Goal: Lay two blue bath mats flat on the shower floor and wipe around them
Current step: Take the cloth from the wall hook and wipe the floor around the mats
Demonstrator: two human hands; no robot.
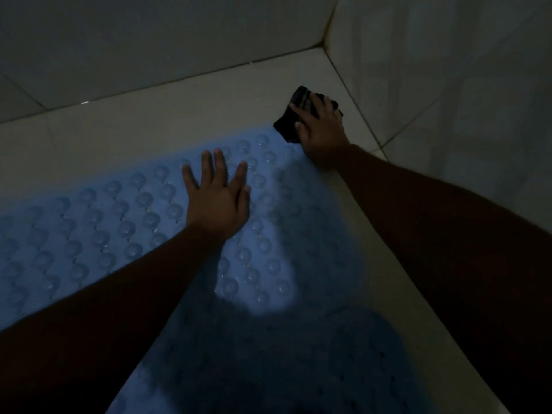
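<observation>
A blue bath mat (98, 228) with rows of round suction cups lies flat across the pale shower floor (167, 115). My left hand (216, 195) rests on it, palm down with fingers spread. A second blue mat (313, 363) lies nearer me in deep shadow, its rounded end beside the first mat's lower edge. My right hand (321, 127) presses flat on a dark cloth (294, 115) on the floor, at the first mat's far right corner.
Tiled walls meet in a corner (324, 47) just beyond the cloth. The back wall (149, 40) runs along the top, the right wall (463, 100) close beside my right arm. A strip of bare floor lies between mat and walls.
</observation>
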